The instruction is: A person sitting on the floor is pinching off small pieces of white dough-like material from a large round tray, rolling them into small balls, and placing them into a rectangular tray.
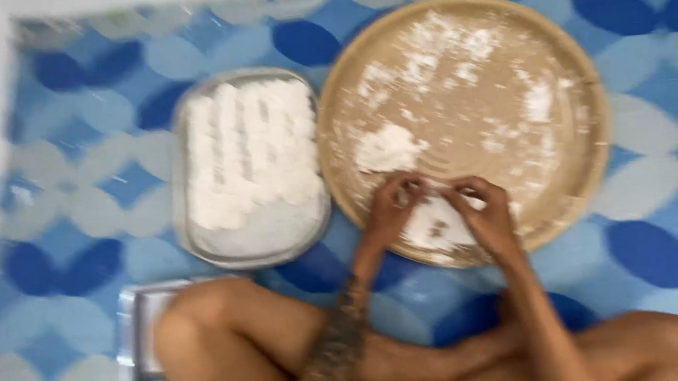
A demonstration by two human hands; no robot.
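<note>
Nearest the camera, a bent knee [229, 339] is being kept low on the blue patterned floor mat [70, 198], so the round woven tray [588, 136] is staying within reach. Left of that tray, a small metal tray [140, 330] is being half hidden by the knee, and a steel tray [195, 227] of white dough pieces [250, 153] is being kept close by. At the woven tray's near rim, a flat white dough piece [436, 224] is being pinched between the left hand [393, 206] and right hand [484, 210], fingers curled together over the floured weave.
</note>
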